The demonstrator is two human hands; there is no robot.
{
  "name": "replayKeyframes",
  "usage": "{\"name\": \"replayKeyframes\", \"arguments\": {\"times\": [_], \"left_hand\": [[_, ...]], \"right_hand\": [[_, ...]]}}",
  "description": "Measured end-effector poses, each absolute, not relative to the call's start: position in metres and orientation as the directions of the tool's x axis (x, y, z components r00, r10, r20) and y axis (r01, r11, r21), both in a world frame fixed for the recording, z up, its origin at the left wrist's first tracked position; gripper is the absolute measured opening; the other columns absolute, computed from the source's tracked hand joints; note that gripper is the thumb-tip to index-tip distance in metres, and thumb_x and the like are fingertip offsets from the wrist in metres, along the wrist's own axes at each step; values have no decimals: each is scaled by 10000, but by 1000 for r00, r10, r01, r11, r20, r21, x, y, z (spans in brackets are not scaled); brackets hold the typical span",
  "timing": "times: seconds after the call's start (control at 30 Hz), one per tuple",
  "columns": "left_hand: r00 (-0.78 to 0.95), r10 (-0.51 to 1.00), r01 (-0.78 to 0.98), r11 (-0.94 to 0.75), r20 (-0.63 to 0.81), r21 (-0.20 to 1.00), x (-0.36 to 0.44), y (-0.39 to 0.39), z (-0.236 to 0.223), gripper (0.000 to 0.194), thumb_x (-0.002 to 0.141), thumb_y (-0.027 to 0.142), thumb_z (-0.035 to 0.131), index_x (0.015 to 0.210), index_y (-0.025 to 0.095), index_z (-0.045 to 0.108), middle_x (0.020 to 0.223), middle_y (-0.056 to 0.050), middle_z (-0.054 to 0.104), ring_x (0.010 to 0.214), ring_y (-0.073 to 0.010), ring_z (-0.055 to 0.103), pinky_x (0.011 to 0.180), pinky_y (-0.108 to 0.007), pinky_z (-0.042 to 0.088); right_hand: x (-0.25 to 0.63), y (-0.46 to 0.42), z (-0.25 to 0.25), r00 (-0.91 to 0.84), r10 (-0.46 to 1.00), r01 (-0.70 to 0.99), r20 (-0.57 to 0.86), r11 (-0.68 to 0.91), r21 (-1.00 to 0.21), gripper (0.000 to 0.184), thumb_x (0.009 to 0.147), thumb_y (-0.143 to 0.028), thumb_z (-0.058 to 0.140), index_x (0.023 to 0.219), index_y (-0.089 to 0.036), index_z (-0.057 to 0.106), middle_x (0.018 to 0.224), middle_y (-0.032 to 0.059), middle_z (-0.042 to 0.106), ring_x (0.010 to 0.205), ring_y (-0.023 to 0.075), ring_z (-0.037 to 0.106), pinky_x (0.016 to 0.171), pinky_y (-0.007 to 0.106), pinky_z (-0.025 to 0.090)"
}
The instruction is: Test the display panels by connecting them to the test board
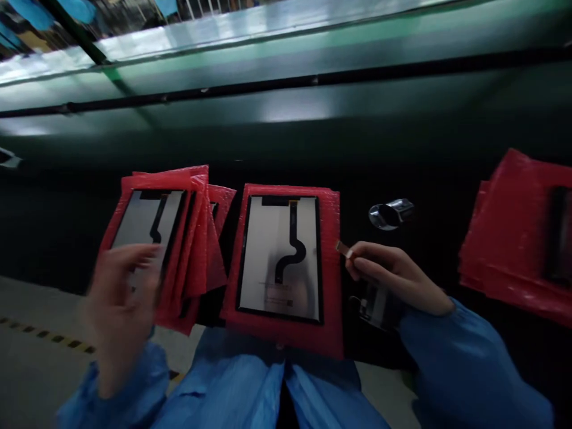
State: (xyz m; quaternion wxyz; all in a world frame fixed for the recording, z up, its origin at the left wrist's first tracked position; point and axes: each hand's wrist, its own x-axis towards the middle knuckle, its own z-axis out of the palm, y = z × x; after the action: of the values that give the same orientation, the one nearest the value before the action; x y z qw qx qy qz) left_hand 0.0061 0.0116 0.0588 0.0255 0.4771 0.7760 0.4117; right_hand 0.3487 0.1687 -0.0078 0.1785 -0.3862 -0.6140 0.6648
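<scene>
A tablet display panel [259, 256], silvery with a black border and a curved black flex cable [295, 244], lies on red bubble wrap [331, 286] in front of me. Just right of it, my right hand [395, 271] pinches a small copper-coloured strip [343, 248] between thumb and fingers. My left hand [123, 304], smeared by motion, hovers over the stack at left, where another display panel [143, 220] rests on layered red bubble wrap [196, 238]. Whether this hand touches the panel is unclear.
Past my right hand stands a shiny metal ring [391, 214]. Partly under that wrist sits a small device [375, 307]. More red bubble wrap [504, 238] with a dark panel [558, 235] is at far right. A black bar [268, 88] runs across the back of the dark table [429, 185].
</scene>
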Motion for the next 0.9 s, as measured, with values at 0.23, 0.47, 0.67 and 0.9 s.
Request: {"name": "replayKeyframes", "arguments": {"times": [0.23, 0.47, 0.67, 0.9], "left_hand": [[32, 989, 825, -108, 145, 554, 73, 91, 4, 261, 931, 202, 514, 1167, 191, 626, 1131, -84, 644, 1061, -246, 593, 937, -403, 499], [-115, 984, 962, 77, 133, 261, 64, 129, -8, 393, 896, 258, 581, 1241, 71, 554, 1196, -208, 598, 1138, -361, 564, 976, -511, 459], [-299, 941, 938, 321, -158, 135, 61, 130, 2, 388, 970, 403, 499, 1209, 111, 586, 1131, -155, 689, 1019, -350, 666, 828, -423, 520], [-360, 921, 908, 382, -146, 172, 62, 123, 7, 350, 967, 400, 495, 1171, 149, 628, 1131, -111, 712, 1038, -325, 667, 835, -390, 495]], "right_hand": [[350, 172, -14, -681, 697, 151, -226, -168, -974, 368, 917, -528, 593, 865, -165, 627, 684, 6, 560, 598, 103, 459, 528, 230, 328], [349, 168, -11, -684, 692, 183, -229, -141, -973, 540, 950, -626, 442, 735, -161, 614, 592, -7, 529, 507, 89, 414, 486, 237, 301], [350, 168, -17, -697, 647, 314, -309, -111, -943, 646, 927, -680, 407, 699, -126, 647, 466, -42, 413, 418, 66, 338, 444, 227, 267], [337, 165, -27, -651, 707, 429, -274, 45, -902, 391, 876, -528, 604, 875, -148, 695, 646, -5, 616, 567, 102, 523, 539, 221, 383]]}}
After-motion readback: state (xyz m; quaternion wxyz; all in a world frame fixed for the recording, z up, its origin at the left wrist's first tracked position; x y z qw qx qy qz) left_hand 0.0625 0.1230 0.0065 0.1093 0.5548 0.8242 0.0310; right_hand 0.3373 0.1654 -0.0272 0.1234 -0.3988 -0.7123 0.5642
